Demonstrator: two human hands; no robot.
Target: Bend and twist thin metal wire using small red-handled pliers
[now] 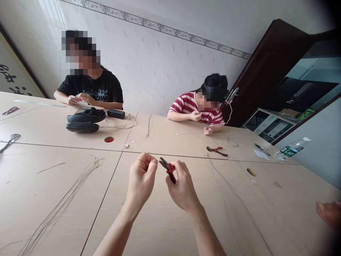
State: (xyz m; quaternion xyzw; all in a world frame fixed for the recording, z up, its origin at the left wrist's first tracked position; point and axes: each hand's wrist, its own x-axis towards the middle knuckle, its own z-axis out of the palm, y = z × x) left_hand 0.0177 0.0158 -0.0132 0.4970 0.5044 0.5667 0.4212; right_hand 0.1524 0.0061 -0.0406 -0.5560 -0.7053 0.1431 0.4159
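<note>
In front of me my right hand (pixel 181 183) is wrapped round a pair of pliers (pixel 167 165) with red and black handles. The jaws point up and left, toward my left hand (pixel 143 177). My left hand is closed in a pinch, its fingertips just left of the jaws; whatever it pinches is too small to make out. A bundle of thin grey cords (pixel 68 193) with small metal ends lies on the table to the left. More thin cords (pixel 237 195) lie to the right of my hands.
Two people (pixel 92 83) sit across the table (pixel 149 220), both busy with their hands. Black headsets (pixel 84 119), another pair of pliers (pixel 217 151), a water bottle (pixel 291 149) and a pen (pixel 262 149) lie about. Round holes (pixel 251 172) pierce the tabletop. Another person's hand (pixel 329 213) shows at right.
</note>
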